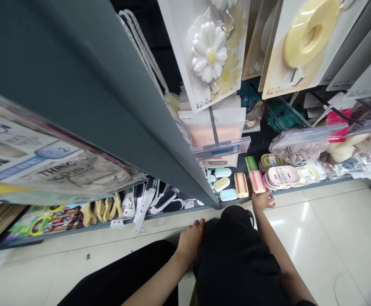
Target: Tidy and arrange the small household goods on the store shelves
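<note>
My right hand reaches to the bottom shelf. Its thumb and fingers close on the near end of a cream brush with pink bristles, which lies on the shelf. A similar brush with red bristles lies to its left, and a green one sits just behind. My left hand is closed near my knee. Beside its fingertips shows the dark bristled edge of a black hairbrush; the rest of it is hidden by the hand and dark clothing.
A grey shelf post slants between two bays. Packaged hooks hang overhead on the right. Several black-and-white hairbrushes lie on the left bottom shelf. Pink oval cases sit right of my right hand. The floor is pale tile.
</note>
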Motion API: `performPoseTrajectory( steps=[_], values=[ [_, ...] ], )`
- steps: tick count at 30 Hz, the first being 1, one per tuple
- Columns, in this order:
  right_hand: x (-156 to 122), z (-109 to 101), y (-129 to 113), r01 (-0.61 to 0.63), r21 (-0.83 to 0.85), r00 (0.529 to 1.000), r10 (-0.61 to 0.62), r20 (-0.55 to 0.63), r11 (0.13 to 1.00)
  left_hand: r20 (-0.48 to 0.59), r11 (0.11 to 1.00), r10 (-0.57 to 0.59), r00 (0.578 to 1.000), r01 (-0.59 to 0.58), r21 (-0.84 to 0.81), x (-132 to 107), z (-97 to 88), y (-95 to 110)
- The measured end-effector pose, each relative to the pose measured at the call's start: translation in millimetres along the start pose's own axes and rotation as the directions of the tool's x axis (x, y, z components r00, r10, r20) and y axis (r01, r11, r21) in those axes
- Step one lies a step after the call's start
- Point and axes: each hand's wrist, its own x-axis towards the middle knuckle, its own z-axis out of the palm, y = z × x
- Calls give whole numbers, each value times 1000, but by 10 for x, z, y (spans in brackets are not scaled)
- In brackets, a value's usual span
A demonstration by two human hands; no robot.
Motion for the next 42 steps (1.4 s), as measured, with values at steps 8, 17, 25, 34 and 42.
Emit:
performPoseTrajectory(
  steps=[8,17,25,34,42],
  values=[
    [0,-125,-28,11,60,1000,-11,2,998,-3,1000,4,1000,-4,-2,-23,-29,4],
    [-451,-402,-138,414,93,910,-407,-84,906,15,1000,-12,1000,12,-8,-52,-69,11],
    [-339,66,-1150,677,-215,716,-563,412,704,-12,1000,22,1000,-22,-10,-34,-51,45],
    [-163,369,-1270,623,-431,772,-426,471,653,-50,997,-5,999,9,72,16,-34,22],
    [6,302,-962,763,-408,647,-605,464,502,-51,999,-1,999,4,50,-1,-13,2]
  ],
)
